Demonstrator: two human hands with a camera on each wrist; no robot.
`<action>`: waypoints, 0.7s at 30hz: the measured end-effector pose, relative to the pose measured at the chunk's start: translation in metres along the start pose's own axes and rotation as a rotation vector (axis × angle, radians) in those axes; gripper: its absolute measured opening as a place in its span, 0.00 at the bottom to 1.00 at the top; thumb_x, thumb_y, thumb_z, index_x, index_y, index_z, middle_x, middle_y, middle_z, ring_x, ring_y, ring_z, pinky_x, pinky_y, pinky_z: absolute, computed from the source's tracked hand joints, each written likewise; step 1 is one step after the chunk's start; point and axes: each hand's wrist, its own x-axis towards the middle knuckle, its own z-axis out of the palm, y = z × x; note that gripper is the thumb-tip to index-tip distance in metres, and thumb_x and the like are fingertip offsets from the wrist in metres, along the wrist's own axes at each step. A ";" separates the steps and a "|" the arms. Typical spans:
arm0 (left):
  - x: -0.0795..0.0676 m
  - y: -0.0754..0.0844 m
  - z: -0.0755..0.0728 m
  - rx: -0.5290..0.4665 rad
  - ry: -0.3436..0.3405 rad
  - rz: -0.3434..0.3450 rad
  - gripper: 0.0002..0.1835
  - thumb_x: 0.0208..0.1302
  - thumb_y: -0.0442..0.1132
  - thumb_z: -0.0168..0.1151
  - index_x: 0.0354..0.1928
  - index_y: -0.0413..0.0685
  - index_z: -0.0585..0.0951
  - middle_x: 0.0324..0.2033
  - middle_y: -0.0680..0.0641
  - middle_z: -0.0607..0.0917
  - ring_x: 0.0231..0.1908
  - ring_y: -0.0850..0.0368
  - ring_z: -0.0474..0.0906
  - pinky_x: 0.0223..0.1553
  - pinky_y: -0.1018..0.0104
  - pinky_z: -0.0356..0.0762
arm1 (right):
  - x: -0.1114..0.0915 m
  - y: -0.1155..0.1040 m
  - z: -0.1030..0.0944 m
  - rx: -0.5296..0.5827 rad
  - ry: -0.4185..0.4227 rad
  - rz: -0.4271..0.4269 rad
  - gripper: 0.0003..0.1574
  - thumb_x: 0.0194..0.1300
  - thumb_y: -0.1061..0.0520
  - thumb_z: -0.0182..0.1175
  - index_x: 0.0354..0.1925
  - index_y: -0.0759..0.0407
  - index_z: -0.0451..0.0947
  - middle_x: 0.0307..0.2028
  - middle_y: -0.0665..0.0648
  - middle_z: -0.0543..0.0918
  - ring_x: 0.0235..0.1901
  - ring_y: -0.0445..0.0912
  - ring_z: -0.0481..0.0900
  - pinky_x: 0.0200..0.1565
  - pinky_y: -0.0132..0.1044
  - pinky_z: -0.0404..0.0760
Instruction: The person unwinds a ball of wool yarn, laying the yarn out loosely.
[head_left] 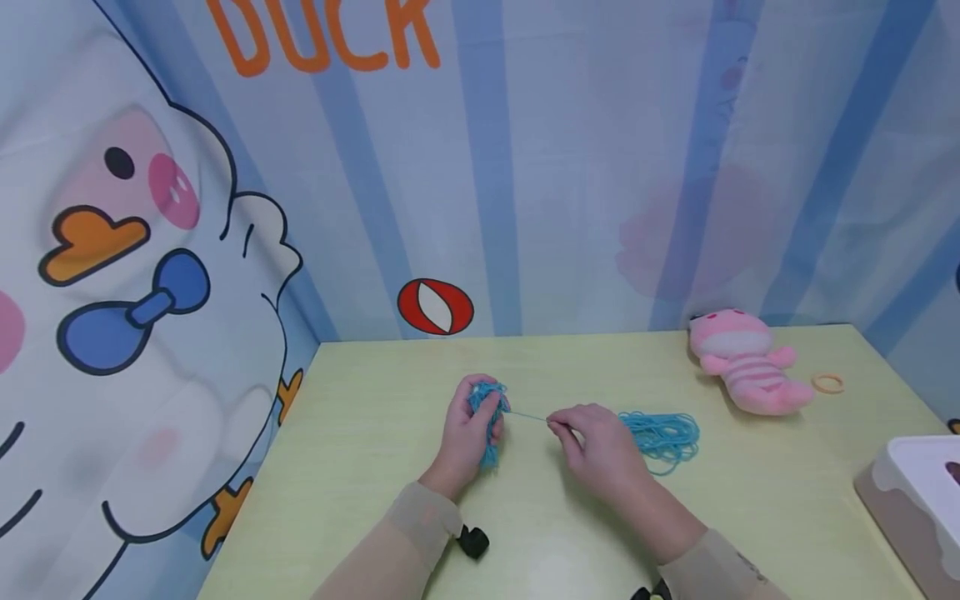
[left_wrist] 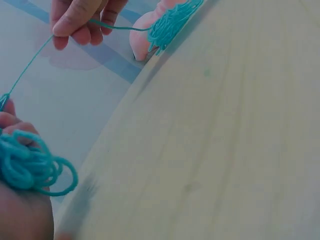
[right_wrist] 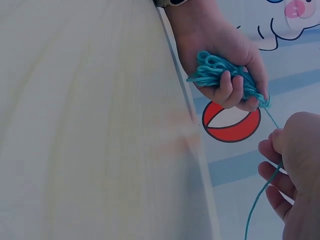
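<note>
The yarn bundle [right_wrist: 215,69], turquoise and gathered in many loops, is held in the left hand [head_left: 463,437], its fingers curled round the middle so that loops stick out at both ends; in the head view its long axis is seen to run roughly from near to far, slightly above the table [head_left: 360,467]. From the far part of the bundle, a single strand [head_left: 527,415] is drawn out straight, crosswise to that axis, to the right hand [head_left: 600,446], by which it is pinched between thumb and fingertips, with almost no gap left there. The relation on which the work seems to turn is this short, taut span: the bundle lies to the left of the pinching fingertips, near but apart from them, while it is directly enclosed by the left fingers. Beyond the pinch, as shown from the left wrist, the yarn is led on to a loose coil [head_left: 663,437], which is laid on the table just beyond the right hand, much nearer to it than to the left, its longer side set left to right. Farther out, a pink plush toy [head_left: 753,367] is seen near the back edge, an orange ring [head_left: 827,392] beside it, and a white-topped box [head_left: 911,500] at the right edge.
</note>
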 end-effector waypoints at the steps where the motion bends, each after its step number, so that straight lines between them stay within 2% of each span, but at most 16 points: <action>1: 0.000 0.000 0.000 0.006 0.009 -0.007 0.16 0.88 0.48 0.55 0.68 0.53 0.71 0.34 0.51 0.79 0.25 0.58 0.71 0.28 0.72 0.74 | -0.001 0.001 -0.002 0.003 0.009 -0.010 0.05 0.71 0.61 0.74 0.44 0.55 0.93 0.39 0.51 0.94 0.41 0.49 0.90 0.46 0.48 0.90; 3: 0.000 0.000 0.001 0.049 0.017 -0.027 0.20 0.85 0.49 0.59 0.72 0.56 0.71 0.33 0.49 0.76 0.26 0.55 0.71 0.29 0.71 0.75 | -0.002 0.003 -0.004 0.007 0.024 -0.029 0.05 0.70 0.61 0.74 0.44 0.55 0.93 0.39 0.51 0.94 0.41 0.48 0.90 0.46 0.47 0.90; 7: -0.001 0.000 0.001 0.179 -0.011 -0.061 0.29 0.77 0.47 0.71 0.74 0.66 0.72 0.49 0.48 0.82 0.42 0.55 0.78 0.41 0.70 0.84 | -0.003 0.006 -0.009 0.014 0.058 -0.049 0.06 0.69 0.62 0.75 0.45 0.56 0.93 0.38 0.52 0.94 0.39 0.48 0.90 0.44 0.46 0.91; 9: -0.001 0.000 0.001 0.190 -0.029 -0.061 0.31 0.75 0.44 0.73 0.74 0.70 0.72 0.56 0.45 0.82 0.45 0.54 0.79 0.45 0.68 0.86 | -0.004 0.007 -0.011 0.014 0.075 -0.052 0.07 0.68 0.63 0.76 0.45 0.56 0.93 0.38 0.52 0.94 0.39 0.48 0.90 0.44 0.46 0.91; 10: -0.001 0.000 0.000 0.176 -0.039 -0.050 0.30 0.76 0.42 0.72 0.74 0.69 0.72 0.57 0.43 0.83 0.45 0.54 0.80 0.45 0.68 0.87 | -0.004 0.007 -0.012 0.015 0.080 -0.050 0.08 0.68 0.63 0.76 0.45 0.56 0.93 0.38 0.52 0.94 0.39 0.48 0.90 0.43 0.46 0.91; 12: 0.000 -0.001 0.000 0.115 -0.054 -0.022 0.26 0.80 0.38 0.67 0.74 0.60 0.72 0.53 0.37 0.84 0.39 0.52 0.81 0.42 0.66 0.87 | -0.005 0.009 -0.013 0.011 0.089 -0.047 0.07 0.68 0.63 0.76 0.45 0.56 0.93 0.38 0.52 0.94 0.38 0.47 0.90 0.43 0.46 0.91; 15: 0.001 -0.002 -0.001 0.055 -0.035 0.003 0.21 0.85 0.37 0.57 0.75 0.49 0.71 0.47 0.41 0.86 0.34 0.55 0.81 0.40 0.67 0.86 | -0.007 0.012 -0.014 0.000 0.088 -0.041 0.06 0.69 0.62 0.76 0.44 0.56 0.93 0.37 0.52 0.94 0.38 0.47 0.89 0.42 0.46 0.90; 16: 0.002 -0.002 -0.001 0.047 -0.024 0.000 0.22 0.87 0.37 0.55 0.76 0.48 0.70 0.46 0.42 0.86 0.33 0.56 0.81 0.39 0.68 0.86 | -0.008 0.013 -0.014 -0.001 0.086 -0.038 0.06 0.69 0.61 0.76 0.44 0.56 0.93 0.37 0.52 0.94 0.38 0.47 0.89 0.41 0.46 0.90; 21: 0.003 -0.004 -0.002 0.032 0.034 -0.051 0.22 0.90 0.42 0.49 0.77 0.72 0.68 0.45 0.45 0.83 0.29 0.55 0.74 0.33 0.69 0.79 | -0.010 0.017 -0.016 0.001 0.097 -0.038 0.06 0.68 0.62 0.76 0.44 0.57 0.93 0.37 0.52 0.94 0.38 0.48 0.89 0.42 0.47 0.90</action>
